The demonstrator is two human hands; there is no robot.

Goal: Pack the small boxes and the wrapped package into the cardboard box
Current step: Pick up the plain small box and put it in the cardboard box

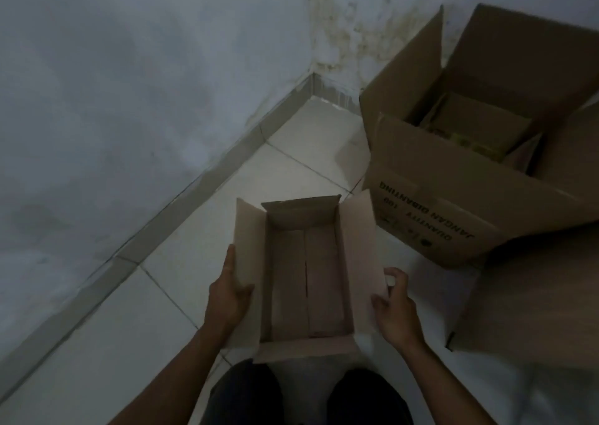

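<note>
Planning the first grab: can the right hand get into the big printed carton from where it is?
Probably yes: the right hand pinches the small box's flap; the big carton beside it stands open, nothing between.

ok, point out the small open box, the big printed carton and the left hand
small open box (306, 282): head view, inside floor.
big printed carton (431, 210): head view, printed front wall.
left hand (228, 298): head view, back of the hand.

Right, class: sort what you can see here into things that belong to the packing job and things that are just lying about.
Belongs to the job:
- small open cardboard box, empty inside
- left hand on its left flap
- right hand on its right flap

Just lying about:
- large printed carton, open, contents unclear
- another cardboard piece at the right
- tiled floor
- stained wall
</note>
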